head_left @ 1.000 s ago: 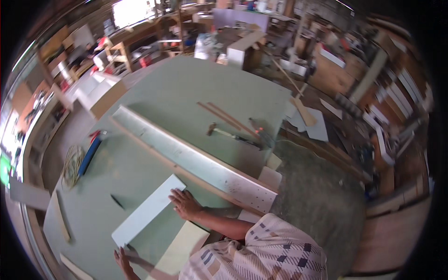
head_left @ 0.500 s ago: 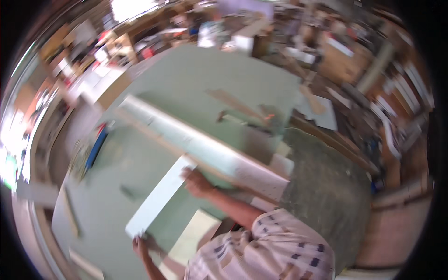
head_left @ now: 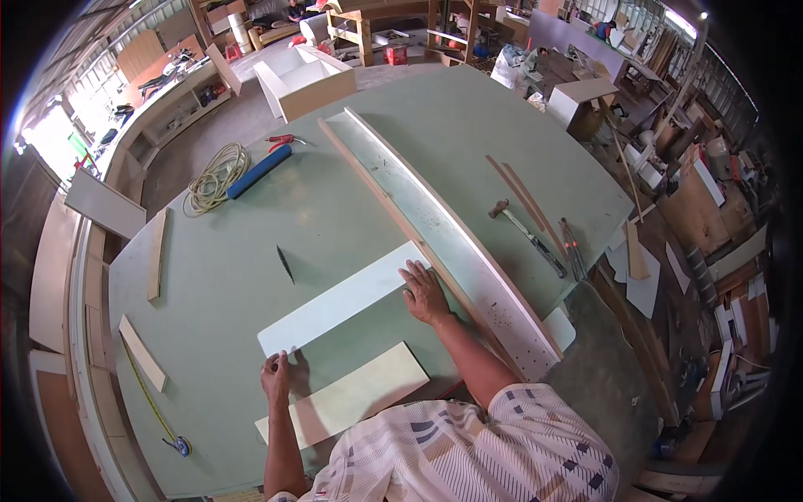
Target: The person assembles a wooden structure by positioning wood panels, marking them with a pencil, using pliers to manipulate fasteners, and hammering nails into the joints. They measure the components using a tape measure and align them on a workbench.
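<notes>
A white rectangular board (head_left: pixel 339 303) lies slantwise across the green tabletop. Its far right end meets the wooden edge of a long channel-shaped piece (head_left: pixel 435 224), with small dark bits inside. My left hand (head_left: pixel 276 378) pinches the board's near left corner between thumb and fingers. At the opposite end, my right hand (head_left: pixel 425 293) rests with its fingers spread on the board's top. Between my forearms and nearer my body is a cream board (head_left: pixel 360 397), lying flat. A thin dark pointed tool (head_left: pixel 285 263) sits beyond the white board.
A hammer (head_left: pixel 527 237), pliers (head_left: pixel 572 248) and two thin brown strips (head_left: pixel 519 197) lie right of the channel. On the left are a coiled hose (head_left: pixel 216 177), a blue cylinder (head_left: pixel 259 171), wood strips (head_left: pixel 144 353) and a tape measure (head_left: pixel 181 446). Open cabinet carcass (head_left: pixel 305 82) stands beyond.
My view has turned and steadied, shifting the table's contents in the picture. The right hand's fingers now spread over the board's end, while the left keeps its corner.
</notes>
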The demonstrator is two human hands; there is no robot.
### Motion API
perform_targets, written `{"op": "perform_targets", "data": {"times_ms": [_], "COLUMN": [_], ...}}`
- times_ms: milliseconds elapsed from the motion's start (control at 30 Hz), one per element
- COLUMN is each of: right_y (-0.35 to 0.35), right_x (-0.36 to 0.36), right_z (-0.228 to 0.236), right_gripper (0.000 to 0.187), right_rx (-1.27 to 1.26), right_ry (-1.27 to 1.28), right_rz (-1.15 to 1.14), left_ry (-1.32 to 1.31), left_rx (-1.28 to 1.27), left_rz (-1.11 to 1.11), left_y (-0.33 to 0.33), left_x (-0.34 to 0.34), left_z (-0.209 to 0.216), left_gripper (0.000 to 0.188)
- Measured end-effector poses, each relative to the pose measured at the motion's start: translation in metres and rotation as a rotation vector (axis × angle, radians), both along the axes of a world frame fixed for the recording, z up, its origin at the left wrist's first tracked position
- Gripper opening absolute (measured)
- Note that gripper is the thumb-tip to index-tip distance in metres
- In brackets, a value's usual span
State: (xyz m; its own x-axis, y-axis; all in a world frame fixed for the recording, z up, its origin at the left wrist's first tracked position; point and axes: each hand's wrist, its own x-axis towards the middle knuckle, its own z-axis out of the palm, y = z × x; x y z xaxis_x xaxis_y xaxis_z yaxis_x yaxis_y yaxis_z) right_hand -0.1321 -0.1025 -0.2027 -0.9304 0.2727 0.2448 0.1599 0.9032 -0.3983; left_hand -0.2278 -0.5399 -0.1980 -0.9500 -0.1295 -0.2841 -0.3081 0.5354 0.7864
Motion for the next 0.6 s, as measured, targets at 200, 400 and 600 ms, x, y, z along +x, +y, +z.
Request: {"op": "perform_targets", "data": {"times_ms": [200, 400, 600], "right_y": [0.0, 0.0, 0.003], "right_x": [0.0, -0.003, -0.002], "right_z": [-0.003, -0.006, -0.006], "right_gripper": [0.058, 0.059, 0.059], "right_rx": [0.028, 0.043, 0.017], "right_ry": [0.025, 0.037, 0.033], "right_rz": [0.004, 0.033, 0.042], "left_ry": [0.008, 0.034, 0.011], "left_rx": [-0.039, -0.022, -0.118], "left_rz": [-0.008, -0.009, -0.004], "left_y": [-0.001, 0.0, 0.009], "left_x": [0.003, 0.002, -0.002], "left_z": [0.001, 0.002, 0.018], "left_gripper": [0.06, 0.061, 0.064]}}
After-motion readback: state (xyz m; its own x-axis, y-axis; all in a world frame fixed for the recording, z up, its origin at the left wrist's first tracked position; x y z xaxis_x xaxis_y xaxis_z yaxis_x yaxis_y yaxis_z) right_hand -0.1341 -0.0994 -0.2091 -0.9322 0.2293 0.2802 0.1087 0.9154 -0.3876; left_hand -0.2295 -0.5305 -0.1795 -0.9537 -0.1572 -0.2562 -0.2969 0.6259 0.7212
